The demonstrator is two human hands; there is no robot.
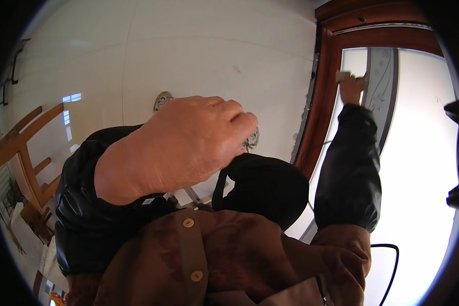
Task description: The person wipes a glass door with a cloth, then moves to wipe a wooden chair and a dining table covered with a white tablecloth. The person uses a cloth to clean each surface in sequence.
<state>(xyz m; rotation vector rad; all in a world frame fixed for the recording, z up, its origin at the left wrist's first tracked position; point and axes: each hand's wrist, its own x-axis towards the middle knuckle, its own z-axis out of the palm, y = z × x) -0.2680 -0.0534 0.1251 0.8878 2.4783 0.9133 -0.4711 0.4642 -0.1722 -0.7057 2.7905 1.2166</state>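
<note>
My left hand (183,141) is raised close in front of my chest, its back towards me and the fingers curled in. Its palm side is hidden, so I cannot tell whether it holds anything. Out to the right, my right hand (350,90) reaches to the bright glass (417,153) in a reddish-brown wooden frame (329,95). It is nearest to a grey decorated strip (380,82) with a floral pattern. A small pale patch shows at its fingers, but blur hides whether that is a held thing.
Pale floor tiles (214,57) spread ahead, with my patterned shoes (163,100) on them. A wooden chair (26,153) stands at the left. A black cable (396,264) curves beside my right arm, and dark handle-like fittings (454,111) show at the far right.
</note>
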